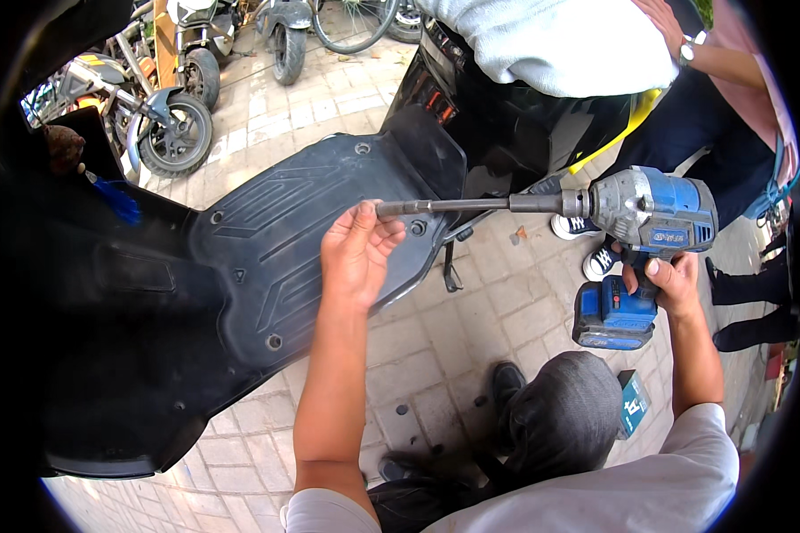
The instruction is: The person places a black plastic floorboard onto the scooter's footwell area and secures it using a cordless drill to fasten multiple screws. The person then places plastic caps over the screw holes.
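Note:
A blue and grey cordless impact wrench (662, 213) is held by its grip in my right hand (671, 282), its blue battery pack hanging below. From its nose a long dark extension bar (467, 204) with a socket end points left. Thumb and fingers of my left hand (364, 249) pinch the tip of that bar. Both are above the black scooter footboard (302, 240), a ribbed plastic panel with round bolt recesses near its corners. The inside of the socket end is hidden.
A light cloth (542, 44) covers the scooter seat. Another person stands at the right, in sneakers (600, 259). A teal box (631, 404) lies on the paving (436, 346) beside my knee. Parked motorbikes (173, 133) and a bicycle wheel (356, 18) stand at the back.

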A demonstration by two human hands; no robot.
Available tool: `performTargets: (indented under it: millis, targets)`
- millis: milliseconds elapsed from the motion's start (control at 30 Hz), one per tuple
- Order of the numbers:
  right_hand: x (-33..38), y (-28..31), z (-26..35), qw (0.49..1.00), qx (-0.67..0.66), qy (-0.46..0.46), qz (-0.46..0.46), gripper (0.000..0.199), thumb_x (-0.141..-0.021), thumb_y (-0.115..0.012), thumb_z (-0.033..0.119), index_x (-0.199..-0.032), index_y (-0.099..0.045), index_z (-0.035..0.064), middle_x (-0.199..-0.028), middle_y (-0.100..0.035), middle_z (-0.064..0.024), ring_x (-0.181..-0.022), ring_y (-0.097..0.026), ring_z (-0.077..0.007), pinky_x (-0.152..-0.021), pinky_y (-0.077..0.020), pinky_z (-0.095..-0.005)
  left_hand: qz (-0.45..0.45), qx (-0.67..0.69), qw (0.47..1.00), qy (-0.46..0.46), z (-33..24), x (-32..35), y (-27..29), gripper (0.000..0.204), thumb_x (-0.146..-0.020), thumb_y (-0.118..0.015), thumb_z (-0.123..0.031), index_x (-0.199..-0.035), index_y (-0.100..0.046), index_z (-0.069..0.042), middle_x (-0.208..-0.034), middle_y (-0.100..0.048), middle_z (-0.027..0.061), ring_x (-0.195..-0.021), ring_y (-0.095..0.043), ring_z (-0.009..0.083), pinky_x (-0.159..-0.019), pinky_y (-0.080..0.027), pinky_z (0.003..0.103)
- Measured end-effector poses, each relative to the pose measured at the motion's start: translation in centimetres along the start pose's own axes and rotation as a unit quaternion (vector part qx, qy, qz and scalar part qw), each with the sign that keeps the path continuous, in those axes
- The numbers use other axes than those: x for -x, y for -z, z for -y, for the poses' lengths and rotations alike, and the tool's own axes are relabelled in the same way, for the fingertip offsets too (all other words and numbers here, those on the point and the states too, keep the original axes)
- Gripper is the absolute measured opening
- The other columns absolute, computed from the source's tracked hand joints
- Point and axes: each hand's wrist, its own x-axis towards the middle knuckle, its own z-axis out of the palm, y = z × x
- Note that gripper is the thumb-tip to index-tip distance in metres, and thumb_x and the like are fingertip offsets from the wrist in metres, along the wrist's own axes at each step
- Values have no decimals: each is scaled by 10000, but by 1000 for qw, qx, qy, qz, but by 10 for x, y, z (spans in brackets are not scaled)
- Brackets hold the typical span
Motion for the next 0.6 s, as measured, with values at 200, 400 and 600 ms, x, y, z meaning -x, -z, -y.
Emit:
performTargets:
  millis: [200,400,600]
  targets:
    - [-3,-9,3,998,51,9,-22,539,-806,-798,208,-1227,-556,-27,-920,-681,-130,-661,-638,-184,-623,-539,-329,4,-62,998,3,5,-13,4,202,-1004,-636,-248,-1049,-655,-51,-924,-688,67,-817,-650,148,-771,-546,316]
    - [-44,-70,52,995,100,-11,-26,367,-885,-740,128,-1180,-588,-30,-852,-677,-86,-662,-631,-124,-618,-525,-275,0,-461,875,-149,-30,-80,22,216,-1028,-540,-189,-1077,-674,-26,-968,-616,-9,-898,-504,80,-851,-426,246]
    - [-143,-127,93,988,134,-8,71,291,-917,-693,186,-1005,-591,-72,-730,-632,-61,-603,-610,-98,-556,-503,-253,112,-659,725,-168,-64,-163,55,476,-741,-465,36,-1163,-679,-14,-1379,-557,154,-1365,-448,299,-1147,-319,348]
